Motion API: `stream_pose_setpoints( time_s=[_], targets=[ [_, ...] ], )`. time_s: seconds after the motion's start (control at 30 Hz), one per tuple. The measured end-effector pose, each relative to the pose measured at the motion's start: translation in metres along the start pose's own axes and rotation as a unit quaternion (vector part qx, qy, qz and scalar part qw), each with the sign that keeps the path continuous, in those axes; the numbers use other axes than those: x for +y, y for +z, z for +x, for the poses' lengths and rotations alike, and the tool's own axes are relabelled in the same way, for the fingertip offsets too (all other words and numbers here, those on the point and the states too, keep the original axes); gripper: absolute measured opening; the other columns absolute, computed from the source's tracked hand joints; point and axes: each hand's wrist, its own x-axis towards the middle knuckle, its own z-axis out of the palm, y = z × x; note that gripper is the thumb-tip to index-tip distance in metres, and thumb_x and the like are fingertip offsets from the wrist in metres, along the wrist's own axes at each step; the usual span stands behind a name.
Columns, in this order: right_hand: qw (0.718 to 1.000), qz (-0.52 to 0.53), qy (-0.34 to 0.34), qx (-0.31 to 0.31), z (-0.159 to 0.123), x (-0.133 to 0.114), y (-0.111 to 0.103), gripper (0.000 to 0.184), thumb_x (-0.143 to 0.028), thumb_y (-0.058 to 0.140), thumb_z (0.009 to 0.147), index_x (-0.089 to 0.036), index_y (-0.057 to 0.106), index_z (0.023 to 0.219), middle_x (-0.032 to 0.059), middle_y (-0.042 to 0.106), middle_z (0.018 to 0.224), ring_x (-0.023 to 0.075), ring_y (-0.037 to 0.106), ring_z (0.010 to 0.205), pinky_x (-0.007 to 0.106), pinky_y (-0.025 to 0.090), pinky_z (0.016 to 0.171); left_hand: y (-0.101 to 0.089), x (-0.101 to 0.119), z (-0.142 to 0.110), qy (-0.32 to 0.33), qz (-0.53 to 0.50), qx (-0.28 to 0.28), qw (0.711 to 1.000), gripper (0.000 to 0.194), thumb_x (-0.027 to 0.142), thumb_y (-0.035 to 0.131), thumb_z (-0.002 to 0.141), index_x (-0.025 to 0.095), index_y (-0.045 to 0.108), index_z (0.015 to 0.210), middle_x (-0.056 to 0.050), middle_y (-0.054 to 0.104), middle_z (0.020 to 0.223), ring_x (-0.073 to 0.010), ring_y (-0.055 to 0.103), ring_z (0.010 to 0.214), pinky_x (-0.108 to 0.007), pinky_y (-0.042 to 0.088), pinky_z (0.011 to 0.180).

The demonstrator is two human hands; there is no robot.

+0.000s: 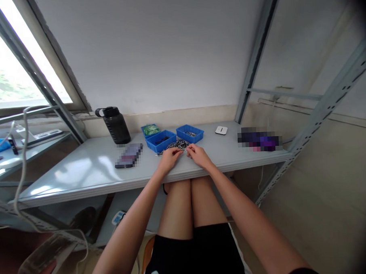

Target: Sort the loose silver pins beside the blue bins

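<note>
Both my hands are close together over the table, at the near edge of a pile of small black and silver parts (pixel 179 143). My left hand (pixel 169 159) is closed in a pinch. My right hand (pixel 198 155) is pinched as well, its fingertips just right of the left ones. Something small and pale shows at the fingertips, too tiny to name. Behind the pile stand a blue bin with dark pieces (pixel 155 148) and another blue bin with small silvery pieces (pixel 198 139). A third blue bin (pixel 144 132) at the back holds a green packet (pixel 151 129).
On the grey table (pixel 89 157) a dark water bottle (pixel 117 125) and a blurred phone (pixel 129 155) are at left. A white square object (pixel 221 130) and a blurred dark purple item (pixel 258 139) lie at right. Metal shelf posts (pixel 256 57) frame the table.
</note>
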Motion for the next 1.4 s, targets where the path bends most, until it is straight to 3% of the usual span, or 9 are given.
stream_pose_setpoints(
  time_s=[0.3,0.53,0.63,0.73,0.87,1.07,1.4],
  targets=[
    [0.997,-0.011,0.029,0.065,0.005,0.012,0.002,0.021,-0.037,0.043,0.089,-0.02,0.055,0.086,0.0004,0.067,0.071,0.014,0.06,0.061,0.025,0.046,0.064,0.001,0.0,-0.001,-0.025,0.017,0.016,0.999,0.023,0.034,0.054,0.093,0.013,0.062,0.099,-0.004,0.066,0.095,-0.0162,0.064,0.083,-0.036,0.054,0.077],
    [0.978,-0.103,0.06,0.171,0.055,-0.002,-0.024,0.03,-0.037,0.039,0.092,-0.016,0.06,0.098,0.0096,0.069,0.083,0.0218,0.062,0.083,0.032,0.044,0.078,0.0,-0.001,-0.004,-0.028,0.047,0.011,0.998,0.022,0.034,0.054,0.093,0.014,0.063,0.1,-0.005,0.066,0.097,-0.016,0.064,0.084,-0.036,0.054,0.077],
    [0.969,-0.146,0.076,0.182,0.065,-0.001,-0.036,0.03,-0.038,0.044,0.09,-0.016,0.062,0.101,0.0125,0.068,0.093,0.0248,0.06,0.091,0.033,0.042,0.079,0.001,-0.002,-0.004,-0.038,0.065,0.013,0.997,0.023,0.034,0.054,0.093,0.014,0.062,0.102,-0.005,0.065,0.099,-0.0166,0.064,0.086,-0.037,0.054,0.079],
    [0.967,-0.177,0.08,0.163,0.052,0.008,-0.035,0.028,-0.031,0.044,0.09,-0.018,0.06,0.11,0.0107,0.067,0.094,0.0237,0.06,0.089,0.032,0.043,0.077,0.002,-0.002,-0.003,-0.049,0.085,0.015,0.995,0.023,0.033,0.055,0.093,0.015,0.062,0.103,-0.006,0.065,0.101,-0.0171,0.063,0.088,-0.038,0.053,0.08],
    [0.972,-0.213,0.052,0.083,0.023,0.02,-0.023,0.023,-0.024,0.049,0.087,-0.021,0.063,0.105,0.0061,0.067,0.087,0.0217,0.06,0.081,0.03,0.043,0.074,0.005,-0.003,0.0,-0.054,0.105,0.013,0.993,0.022,0.033,0.055,0.093,0.015,0.062,0.105,-0.006,0.064,0.105,-0.0179,0.063,0.091,-0.039,0.053,0.082],
    [0.964,-0.264,-0.012,-0.014,0.011,0.017,-0.014,0.025,-0.017,0.051,0.085,-0.022,0.066,0.105,0.0085,0.063,0.103,0.022,0.058,0.095,0.029,0.041,0.08,0.008,-0.004,0.0,-0.046,0.122,0.008,0.991,0.024,0.033,0.056,0.092,0.016,0.061,0.108,-0.008,0.062,0.112,-0.0202,0.061,0.099,-0.042,0.051,0.086],
    [0.948,-0.317,-0.003,-0.01,0.011,0.015,-0.015,0.028,-0.017,0.047,0.089,-0.019,0.061,0.113,0.0115,0.058,0.111,0.0241,0.052,0.105,0.031,0.04,0.088,0.002,-0.003,-0.002,-0.044,0.073,-0.013,0.996,0.022,0.033,0.055,0.093,0.015,0.062,0.104,-0.006,0.065,0.103,-0.0174,0.063,0.089,-0.038,0.053,0.081]
  ],
)
